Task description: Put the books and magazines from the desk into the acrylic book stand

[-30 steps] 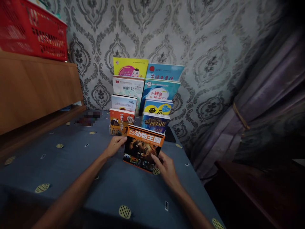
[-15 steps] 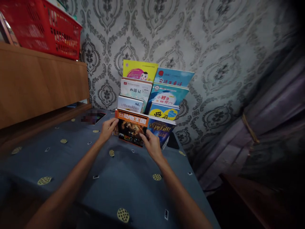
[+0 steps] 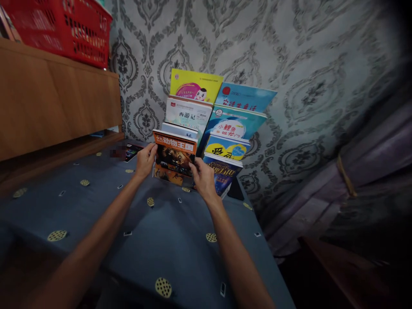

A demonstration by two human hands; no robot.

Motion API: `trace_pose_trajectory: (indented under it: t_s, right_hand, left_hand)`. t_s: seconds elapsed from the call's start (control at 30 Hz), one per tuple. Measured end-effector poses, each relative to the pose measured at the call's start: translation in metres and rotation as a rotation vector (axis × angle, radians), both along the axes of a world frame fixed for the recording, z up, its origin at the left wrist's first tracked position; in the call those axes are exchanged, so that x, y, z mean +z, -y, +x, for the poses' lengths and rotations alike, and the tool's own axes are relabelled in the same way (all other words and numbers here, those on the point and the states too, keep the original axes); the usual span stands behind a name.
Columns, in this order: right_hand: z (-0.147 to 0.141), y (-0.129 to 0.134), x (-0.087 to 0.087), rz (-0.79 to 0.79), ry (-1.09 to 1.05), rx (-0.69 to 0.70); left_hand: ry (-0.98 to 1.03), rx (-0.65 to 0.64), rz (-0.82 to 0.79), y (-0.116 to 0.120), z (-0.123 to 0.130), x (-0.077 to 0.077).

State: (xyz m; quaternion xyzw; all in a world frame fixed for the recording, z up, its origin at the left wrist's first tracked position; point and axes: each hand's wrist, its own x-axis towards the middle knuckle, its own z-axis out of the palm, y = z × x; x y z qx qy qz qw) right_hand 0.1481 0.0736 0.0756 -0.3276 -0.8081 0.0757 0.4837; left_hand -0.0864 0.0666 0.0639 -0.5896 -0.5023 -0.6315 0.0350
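An orange and black book with a lion on its cover [image 3: 174,156] is held between my left hand [image 3: 146,161] at its left edge and my right hand [image 3: 203,177] at its right edge. Below its bottom edge shows part of another brownish cover [image 3: 168,175]. Behind it, books stand in stepped rows: a pale one [image 3: 188,115], a yellow one [image 3: 196,81]. To the right are a dark blue book [image 3: 222,171], a yellow and blue one [image 3: 227,148], a teal one [image 3: 236,124] and a light blue one [image 3: 246,96].
The books stand on a blue patterned cloth [image 3: 154,227] against a patterned wall [image 3: 289,98]. A red basket [image 3: 74,34] sits on a wooden cabinet [image 3: 58,103] at left. A dark book [image 3: 130,152] lies near it. A curtain [image 3: 341,171] hangs at right.
The lion book has risen a little, with both hands on it, uncovering a brownish cover below and hiding more of the book behind. The camera view has shifted slightly.
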Motion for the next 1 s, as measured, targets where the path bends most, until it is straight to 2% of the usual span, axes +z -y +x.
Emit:
trace_pose_trajectory:
  t_s: [0.2,0.6,0.7,0.83,1.0]
  right_hand:
    - [-0.005,-0.005,-0.015,-0.015,-0.039,0.036]
    - [-0.013,-0.017,-0.04,-0.094,-0.06,0.06]
    - [-0.013,-0.02,-0.044,-0.065,-0.018,0.002]
    - [-0.014,-0.023,-0.048,-0.028,0.079,-0.149]
    - [-0.016,-0.019,-0.048,-0.116,0.198,-0.233]
  left_hand:
    - [-0.009,0.042,0.002,0.0,0.001,-0.009]
    - [0.0,0.026,-0.016,-0.007,-0.009,-0.026]
    - [0.001,0.032,-0.033,-0.007,-0.007,-0.026]
    - [-0.041,0.042,-0.048,-0.006,-0.005,-0.027]
    - [-0.098,0.084,-0.108,-0.007,-0.002,-0.03]
